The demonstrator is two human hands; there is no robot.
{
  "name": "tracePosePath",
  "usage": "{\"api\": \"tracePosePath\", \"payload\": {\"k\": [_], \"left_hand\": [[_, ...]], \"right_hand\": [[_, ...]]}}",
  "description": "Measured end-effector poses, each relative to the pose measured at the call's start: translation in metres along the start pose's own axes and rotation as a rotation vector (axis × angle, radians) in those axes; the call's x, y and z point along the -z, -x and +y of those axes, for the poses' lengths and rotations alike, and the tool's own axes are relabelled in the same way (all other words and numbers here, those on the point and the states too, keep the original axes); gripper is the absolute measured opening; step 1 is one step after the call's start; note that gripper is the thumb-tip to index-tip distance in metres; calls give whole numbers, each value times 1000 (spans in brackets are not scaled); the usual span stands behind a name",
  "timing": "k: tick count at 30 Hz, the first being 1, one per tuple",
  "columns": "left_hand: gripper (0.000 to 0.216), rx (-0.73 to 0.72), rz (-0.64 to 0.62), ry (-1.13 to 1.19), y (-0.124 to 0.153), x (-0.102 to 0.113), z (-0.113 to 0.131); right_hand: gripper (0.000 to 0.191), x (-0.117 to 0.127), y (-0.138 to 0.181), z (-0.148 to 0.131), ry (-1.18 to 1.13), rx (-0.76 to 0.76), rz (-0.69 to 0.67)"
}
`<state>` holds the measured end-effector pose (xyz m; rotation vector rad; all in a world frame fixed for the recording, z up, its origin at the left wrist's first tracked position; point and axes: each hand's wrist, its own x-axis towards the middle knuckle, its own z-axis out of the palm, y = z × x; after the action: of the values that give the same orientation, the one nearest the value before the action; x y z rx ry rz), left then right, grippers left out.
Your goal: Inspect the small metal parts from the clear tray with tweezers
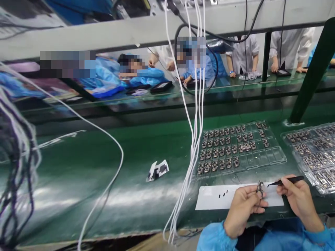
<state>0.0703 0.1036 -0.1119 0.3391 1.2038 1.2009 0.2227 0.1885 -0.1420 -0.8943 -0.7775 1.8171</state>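
Note:
My left hand [244,205] is closed on a small electronic part [259,187], pinched upright between thumb and fingers. Black tweezers [290,180] lie in my right hand [299,198], their bent tip pointing left, a short gap from the part. Under both hands is a white paper strip [209,198] bearing a few tiny black pieces [223,194]. Just beyond the strip lies a clear tray [272,157] with rows of similar small parts, some of its pockets bare. Exact details of the held part are too small to make out.
More filled clear trays [314,153] sit at the right. White cables [187,174] hang down left of the tray. A scrap of white and black sheet [157,170] lies on the green table [125,198]. A green post [311,73] rises at right; co-workers sit and stand across.

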Motion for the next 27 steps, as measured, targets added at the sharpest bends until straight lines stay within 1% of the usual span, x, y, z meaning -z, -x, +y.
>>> {"api": "tracePosePath", "payload": {"k": [5,14,18,27], "left_hand": [[48,-28,-9,1,-4,2,-7],[45,-45,-50,57,-1,4,-6],[44,-48,-55,61,-1,4,-6],[42,-52,-52,60,-1,4,-7]], "right_hand": [[25,-6,1,6,59,24,-30],[16,7,4,17,396,125,-150],[18,3,6,15,472,136,-153],[21,-5,9,8,551,143,-142]]}}
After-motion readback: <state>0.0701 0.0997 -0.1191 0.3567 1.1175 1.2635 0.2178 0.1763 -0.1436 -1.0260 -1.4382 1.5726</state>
